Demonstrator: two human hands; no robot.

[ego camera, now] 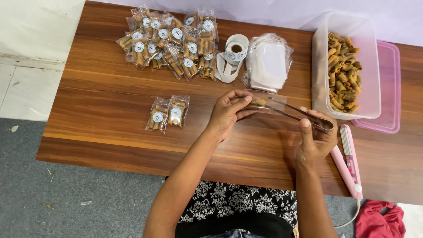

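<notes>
The fingers of the left hand (227, 111) pinch the mouth of a small clear plastic bag (264, 102), holding it just above the table, with a brown snack roll (260, 102) showing inside it. The fingers of the right hand (316, 134) are closed around the back end of a pair of metal tongs (296, 112), the thumb pressing on top. The tongs slant up and to the left, and their tips reach into the open bag beside the roll.

Just behind the right hand stands a clear plastic tub (346, 66) holding a heap of the same brown rolls; under its right side lies a pink lid (387, 88). To the right of the right wrist a pink heat sealer (349, 161) lies on the wooden table (105, 101), its cord running off the near edge.

Left of the left hand two filled, stickered packets (168, 113) lie side by side. Farther back sits a pile of filled packets (169, 42), then a roll of round stickers (234, 55) and a stack of empty clear bags (268, 61). A red cloth (380, 221) lies on the floor at the right.
</notes>
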